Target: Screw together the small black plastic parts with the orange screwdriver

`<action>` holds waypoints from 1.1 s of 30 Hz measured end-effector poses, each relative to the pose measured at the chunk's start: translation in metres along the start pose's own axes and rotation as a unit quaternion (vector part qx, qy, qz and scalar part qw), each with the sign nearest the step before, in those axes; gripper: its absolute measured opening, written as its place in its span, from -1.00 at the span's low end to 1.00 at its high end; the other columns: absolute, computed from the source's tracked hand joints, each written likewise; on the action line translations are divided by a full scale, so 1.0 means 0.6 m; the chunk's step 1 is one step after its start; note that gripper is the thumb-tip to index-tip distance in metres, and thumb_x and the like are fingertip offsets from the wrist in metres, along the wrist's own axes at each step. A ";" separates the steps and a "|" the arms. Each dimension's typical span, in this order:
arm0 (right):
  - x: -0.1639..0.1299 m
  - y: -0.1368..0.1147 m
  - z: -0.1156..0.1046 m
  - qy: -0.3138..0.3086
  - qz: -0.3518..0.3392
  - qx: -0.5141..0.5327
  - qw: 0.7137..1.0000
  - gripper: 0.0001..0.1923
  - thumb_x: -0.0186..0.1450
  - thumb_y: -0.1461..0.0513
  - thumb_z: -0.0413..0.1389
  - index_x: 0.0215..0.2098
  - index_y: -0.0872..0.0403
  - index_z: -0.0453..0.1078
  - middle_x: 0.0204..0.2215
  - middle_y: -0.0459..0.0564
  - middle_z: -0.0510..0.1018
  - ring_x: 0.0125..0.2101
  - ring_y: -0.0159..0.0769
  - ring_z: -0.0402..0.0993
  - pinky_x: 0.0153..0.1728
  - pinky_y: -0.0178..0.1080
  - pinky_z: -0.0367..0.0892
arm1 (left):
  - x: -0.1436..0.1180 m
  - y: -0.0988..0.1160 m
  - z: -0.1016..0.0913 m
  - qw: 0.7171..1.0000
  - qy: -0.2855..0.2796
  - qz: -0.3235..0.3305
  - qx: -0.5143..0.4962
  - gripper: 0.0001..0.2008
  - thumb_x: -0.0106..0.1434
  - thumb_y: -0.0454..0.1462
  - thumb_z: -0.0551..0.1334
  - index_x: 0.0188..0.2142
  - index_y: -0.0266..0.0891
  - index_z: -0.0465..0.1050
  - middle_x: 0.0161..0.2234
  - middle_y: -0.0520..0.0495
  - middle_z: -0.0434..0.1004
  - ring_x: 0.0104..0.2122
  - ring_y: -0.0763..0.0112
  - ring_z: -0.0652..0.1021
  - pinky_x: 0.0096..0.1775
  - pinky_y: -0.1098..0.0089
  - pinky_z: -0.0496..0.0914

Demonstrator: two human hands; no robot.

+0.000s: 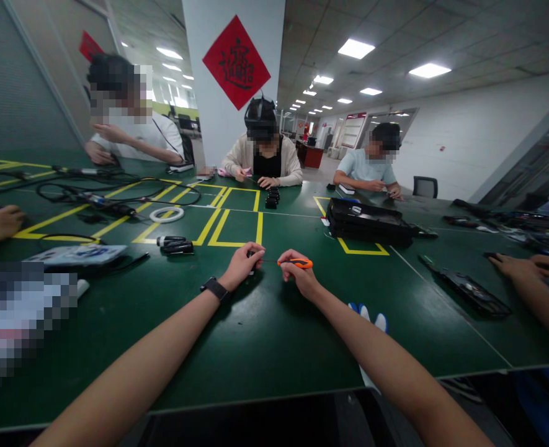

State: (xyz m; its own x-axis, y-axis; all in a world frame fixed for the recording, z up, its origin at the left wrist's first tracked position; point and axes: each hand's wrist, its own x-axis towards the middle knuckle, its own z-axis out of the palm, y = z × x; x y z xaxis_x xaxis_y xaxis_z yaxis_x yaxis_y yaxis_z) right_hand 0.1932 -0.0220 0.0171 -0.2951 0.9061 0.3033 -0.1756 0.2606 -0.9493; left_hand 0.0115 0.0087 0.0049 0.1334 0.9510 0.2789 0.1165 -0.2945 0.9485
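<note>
Out over the green table (255, 347), my left hand (241, 268) is closed around a small black part (252, 270), mostly hidden by the fingers, so its kind is unclear. A dark watch sits on that wrist. In my right hand (302, 278) is a screwdriver (303, 264) with an orange and black handle, pinched between thumb and fingers. Its thin shaft points left to the black part; whether the tip touches it I cannot tell. Several black cylindrical pieces (175, 244) lie left of my left hand.
A blue-and-white glove (367, 315) lies beside my right forearm. Further off are a black casing (367, 220), a white ring (166, 214), tangled cables (102, 192) and a black circuit assembly (469, 288). Other people sit around the table; their hands show at both sides.
</note>
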 end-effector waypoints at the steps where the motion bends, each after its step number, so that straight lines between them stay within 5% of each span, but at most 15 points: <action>1: 0.000 -0.001 0.001 0.006 0.007 0.008 1.000 -0.86 0.12 0.18 0.08 -0.39 0.09 0.33 -0.66 -0.22 0.28 -0.70 -0.54 0.17 -0.67 -0.44 0.21 | 0.000 0.000 0.000 1.000 0.000 0.000 0.000 -0.70 0.10 -0.10 0.17 -0.26 -0.25 0.34 -0.62 0.09 0.33 -0.62 0.55 0.37 -0.55 0.53 0.24; 25: 0.002 -0.006 0.001 0.051 0.008 0.001 0.999 -0.74 0.18 0.10 0.02 -0.34 0.11 0.41 -0.63 -0.16 0.32 -0.72 -0.55 0.14 -0.74 -0.44 0.06 | 0.000 0.002 0.001 1.000 0.010 0.008 0.023 -0.72 0.10 -0.10 0.15 -0.28 -0.26 0.35 -0.60 0.08 0.35 -0.62 0.55 0.38 -0.57 0.53 0.24; 33: 0.002 -0.002 -0.003 0.036 -0.016 -0.010 0.999 -0.90 0.09 0.26 0.07 -0.39 0.08 0.31 -0.68 -0.21 0.33 -0.73 -0.55 0.09 -0.73 -0.45 -0.02 | 0.002 -0.002 0.002 0.999 0.011 0.007 0.031 -0.72 0.10 -0.10 0.15 -0.28 -0.25 0.35 -0.57 0.06 0.36 -0.60 0.53 0.40 -0.56 0.52 0.26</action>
State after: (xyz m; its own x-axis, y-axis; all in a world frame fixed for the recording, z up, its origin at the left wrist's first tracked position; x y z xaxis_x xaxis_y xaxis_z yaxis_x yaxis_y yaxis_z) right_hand 0.1949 -0.0207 0.0187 -0.2214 0.9184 0.3279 -0.1647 0.2962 -0.9408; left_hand 0.0130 0.0102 0.0037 0.1146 0.9484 0.2958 0.1753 -0.3124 0.9336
